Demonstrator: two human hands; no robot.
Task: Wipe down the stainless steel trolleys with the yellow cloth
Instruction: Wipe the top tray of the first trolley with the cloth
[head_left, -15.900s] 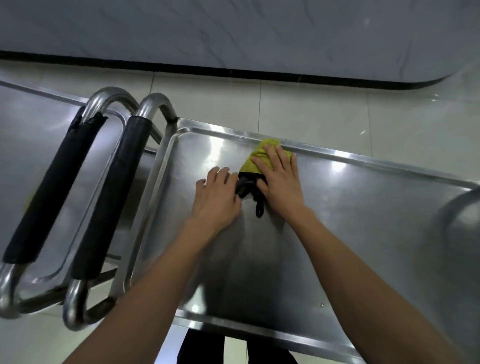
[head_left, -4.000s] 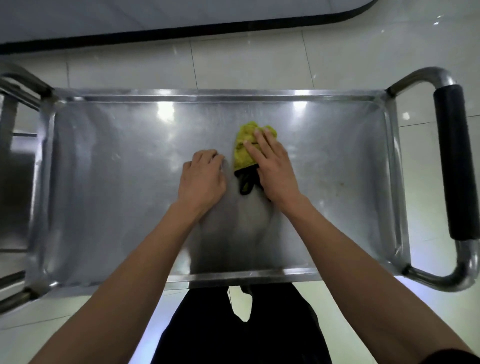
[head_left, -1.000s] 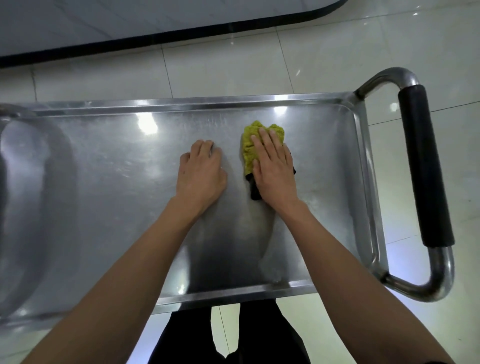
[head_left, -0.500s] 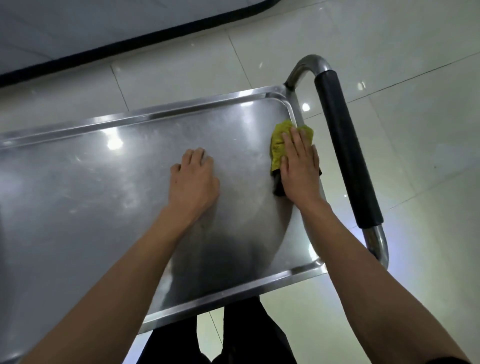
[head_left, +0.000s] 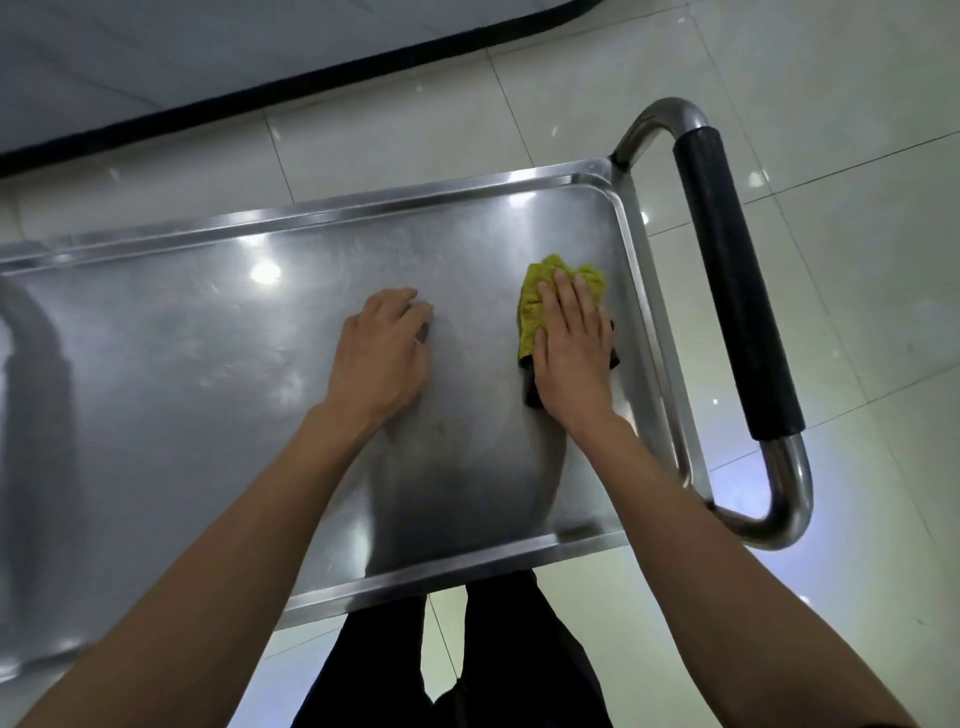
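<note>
A: What differs from half a second ago?

B: The right hand (head_left: 571, 353) and the yellow cloth (head_left: 540, 301) sat against the raised right rim of the trolley (head_left: 208, 364) then; now both lie a little inside that rim, on the flat steel. The left hand (head_left: 384, 353) is in much the same spot near the middle of the tray, and the view has swung, so the whole push handle (head_left: 737, 291) shows.

A: How are the hands?

B: The right one lies flat, fingers straight and together, pressing the cloth down onto the tray. The left rests palm down on the bare steel with fingers slightly bent at the tips, holding nothing.

A: Where exactly is the cloth?

B: Under the right palm and fingers, near the right end of the tray. Its yellow part sticks out past the fingertips and along the thumb side, and a dark edge (head_left: 531, 392) of it shows by the wrist.

A: Counts?

B: One trolley tray, one cloth, two hands, one handle with a black grip. Below the near rim, two legs in dark trousers (head_left: 498, 665) stand on the pale tiled floor (head_left: 857, 156). A dark strip (head_left: 291, 83) runs across the floor at the top.
</note>
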